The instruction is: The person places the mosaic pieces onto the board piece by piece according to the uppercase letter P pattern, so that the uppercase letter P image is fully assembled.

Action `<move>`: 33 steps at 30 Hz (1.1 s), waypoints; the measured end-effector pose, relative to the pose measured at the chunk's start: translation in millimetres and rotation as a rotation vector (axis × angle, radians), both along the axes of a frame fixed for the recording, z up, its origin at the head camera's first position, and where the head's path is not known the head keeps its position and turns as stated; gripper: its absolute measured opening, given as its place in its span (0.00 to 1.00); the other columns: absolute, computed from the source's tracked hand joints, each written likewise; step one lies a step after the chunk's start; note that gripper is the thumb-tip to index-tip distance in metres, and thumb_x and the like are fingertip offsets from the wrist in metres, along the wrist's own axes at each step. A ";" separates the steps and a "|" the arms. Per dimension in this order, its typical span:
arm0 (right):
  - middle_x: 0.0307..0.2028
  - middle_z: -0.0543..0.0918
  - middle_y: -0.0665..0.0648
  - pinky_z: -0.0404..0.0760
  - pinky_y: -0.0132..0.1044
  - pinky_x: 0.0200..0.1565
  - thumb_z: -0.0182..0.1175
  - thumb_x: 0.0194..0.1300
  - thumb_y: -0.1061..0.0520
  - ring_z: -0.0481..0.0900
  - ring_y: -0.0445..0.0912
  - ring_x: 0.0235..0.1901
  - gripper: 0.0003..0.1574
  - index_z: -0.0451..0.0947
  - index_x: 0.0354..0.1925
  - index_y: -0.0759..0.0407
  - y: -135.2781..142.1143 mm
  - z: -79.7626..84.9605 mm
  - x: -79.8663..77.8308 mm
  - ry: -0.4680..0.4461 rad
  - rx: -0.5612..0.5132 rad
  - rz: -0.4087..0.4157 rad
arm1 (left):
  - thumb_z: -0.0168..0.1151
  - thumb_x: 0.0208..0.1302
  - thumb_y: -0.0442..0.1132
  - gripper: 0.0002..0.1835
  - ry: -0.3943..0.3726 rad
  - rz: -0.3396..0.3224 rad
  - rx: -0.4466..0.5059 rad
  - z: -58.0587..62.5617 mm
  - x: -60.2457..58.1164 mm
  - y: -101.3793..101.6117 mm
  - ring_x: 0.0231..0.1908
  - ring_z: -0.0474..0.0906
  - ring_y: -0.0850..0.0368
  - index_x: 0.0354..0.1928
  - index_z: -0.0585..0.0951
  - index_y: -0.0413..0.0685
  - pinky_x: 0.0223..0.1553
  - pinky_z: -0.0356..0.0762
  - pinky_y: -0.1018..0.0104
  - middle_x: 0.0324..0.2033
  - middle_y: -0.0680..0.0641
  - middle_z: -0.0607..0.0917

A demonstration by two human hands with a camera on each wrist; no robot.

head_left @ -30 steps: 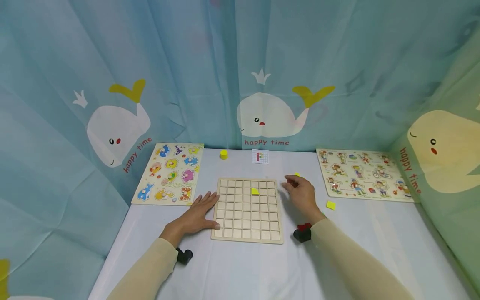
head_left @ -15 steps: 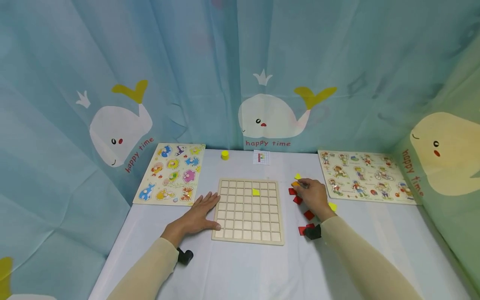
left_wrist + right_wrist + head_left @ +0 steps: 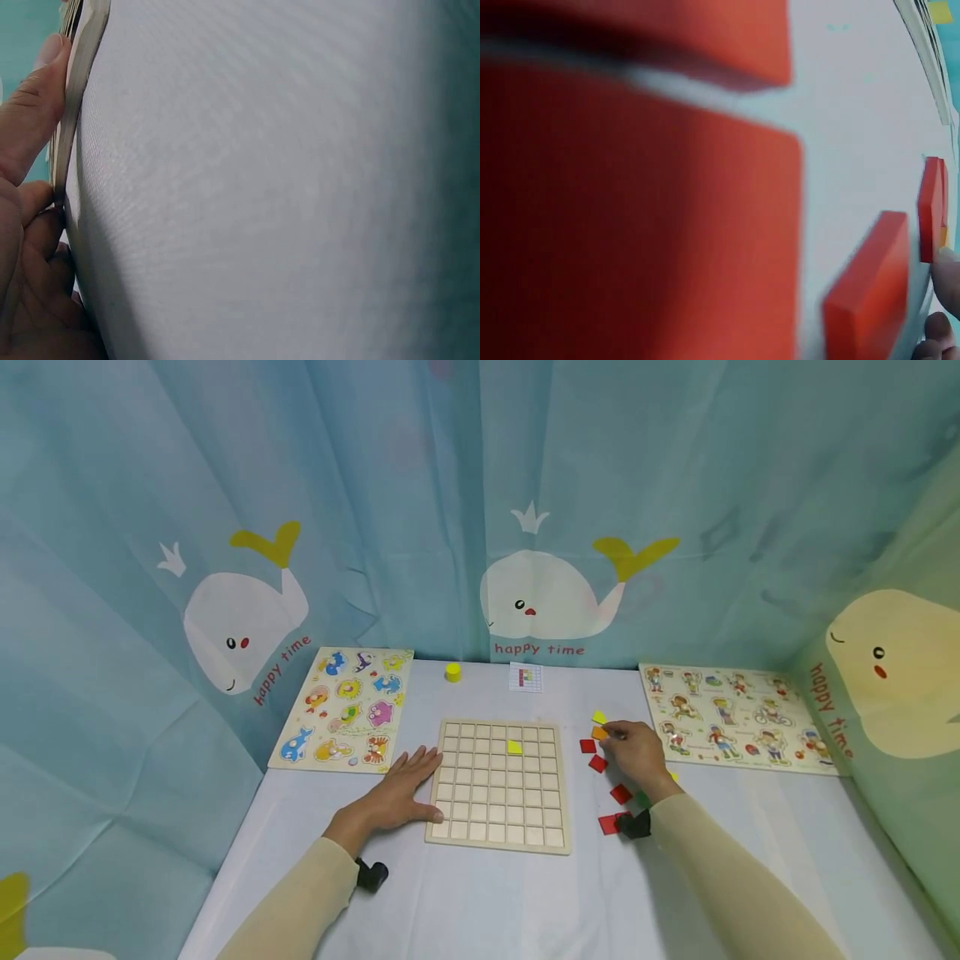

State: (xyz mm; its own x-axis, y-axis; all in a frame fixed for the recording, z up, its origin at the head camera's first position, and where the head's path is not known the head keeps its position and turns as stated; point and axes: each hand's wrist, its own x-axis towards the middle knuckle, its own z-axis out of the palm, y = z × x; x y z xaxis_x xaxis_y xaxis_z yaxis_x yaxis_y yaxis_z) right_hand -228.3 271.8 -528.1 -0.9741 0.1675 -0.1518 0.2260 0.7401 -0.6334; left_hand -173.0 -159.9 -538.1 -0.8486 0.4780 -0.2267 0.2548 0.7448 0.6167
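My left hand (image 3: 393, 789) lies spread along the left edge of a wooden grid board (image 3: 498, 848), its thumb at the lower left corner. In the left wrist view, the thumb (image 3: 34, 97) rests against the board's rim (image 3: 75, 105). One yellow tile (image 3: 514, 747) sits in a cell in the board's second row. To the right of the board, my right hand (image 3: 637, 756) pinches an orange tile (image 3: 598, 733) at its right edge, low over the table. Another yellow tile (image 3: 599, 717) lies just beyond it, and red tiles (image 3: 588, 746) lie nearer.
A printed grid card (image 3: 527, 677) and a yellow cylinder (image 3: 452, 672) stand at the back. Picture puzzle boards lie to the left (image 3: 341, 710) and right (image 3: 738, 718). A green tile (image 3: 642, 800) shows partly under the right wrist. A whale-print curtain (image 3: 375, 527) surrounds the table.
My right hand has moved from beside the board's upper right edge rightward to the orange tile, which has shifted slightly right with the fingers. Red tiles came into view. The left hand stays put.
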 end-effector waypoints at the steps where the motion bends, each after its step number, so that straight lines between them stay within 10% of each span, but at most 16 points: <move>1: 0.63 0.76 0.72 0.78 0.62 0.63 0.60 0.74 0.60 0.73 0.63 0.56 0.24 0.80 0.65 0.65 -0.2 0.1 -0.1 -0.004 -0.001 -0.004 | 0.77 0.60 0.57 0.58 -0.002 0.001 0.001 0.2 0.2 0.2 0.85 0.39 0.51 0.85 0.56 0.50 0.86 0.30 0.52 0.85 0.50 0.52; 33: 0.57 0.87 0.66 0.86 0.49 0.52 0.60 0.77 0.59 0.81 0.58 0.51 0.22 0.82 0.66 0.59 -15.7 7.2 10.6 0.207 -0.071 -0.005 | 0.77 0.59 0.58 0.58 0.001 0.003 0.002 1.8 0.3 -0.5 0.85 0.38 0.51 0.85 0.55 0.51 0.86 0.30 0.52 0.85 0.51 0.51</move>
